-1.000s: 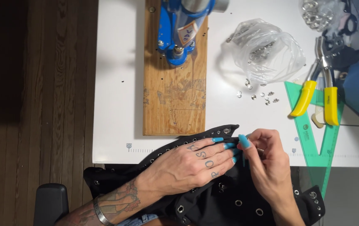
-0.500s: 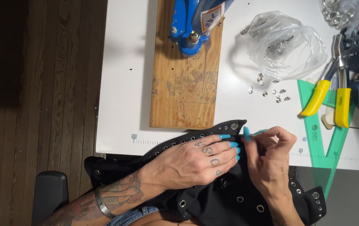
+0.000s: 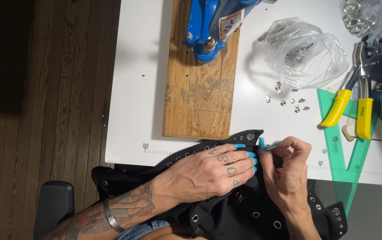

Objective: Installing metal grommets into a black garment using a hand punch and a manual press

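my left hand (image 3: 213, 171) flat, pinning black eyelet strap (image 3: 191, 153) at near bench (image 3: 137, 89) edge | right hand (image 3: 284, 166) pinching strap's tip, just right of left | strap's long axis runs left-right, tip toward blue press (image 3: 211, 26)

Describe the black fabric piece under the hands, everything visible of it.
The black fabric piece looks like soft cloth studded with rows of silver metal eyelets along its edges. It lies crumpled, its upper edge on the white table, the rest hanging toward the lap. The left hand presses flat on it; the right hand pinches its edge near the wooden board.
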